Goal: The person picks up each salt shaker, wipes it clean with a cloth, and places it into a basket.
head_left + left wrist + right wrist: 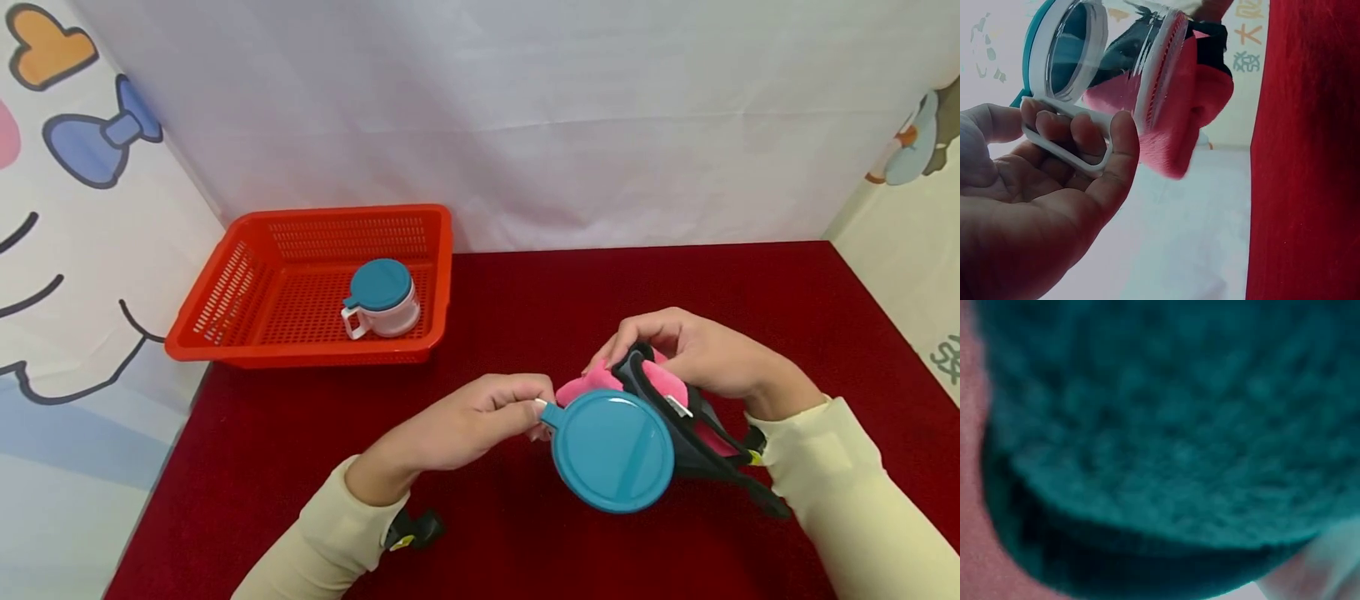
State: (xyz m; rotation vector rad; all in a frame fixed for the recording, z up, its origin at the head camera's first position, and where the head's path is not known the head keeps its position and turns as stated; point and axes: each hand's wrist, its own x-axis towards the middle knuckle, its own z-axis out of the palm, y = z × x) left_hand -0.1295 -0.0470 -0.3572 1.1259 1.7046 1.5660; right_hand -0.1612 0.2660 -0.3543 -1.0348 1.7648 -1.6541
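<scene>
My left hand (480,421) grips the white handle (1100,164) of a clear jar (1129,44) with a round teal lid (613,450), its fingers curled through the handle loop in the left wrist view. The lid faces up toward the head camera and hides most of the jar. My right hand (701,350) holds a soft pink and dark grey cloth (663,382) with black edging and a small white tag. In the left wrist view, its pink part lies against the jar's base. Blurred teal fuzzy fabric (1172,437) fills most of the right wrist view.
A red plastic basket (438,342) stands at the back left of the dark red tabletop (525,317). Inside it sits another white-handled jar (393,319) with a teal lid. White printed sheets (525,125) rise behind the table and at its sides.
</scene>
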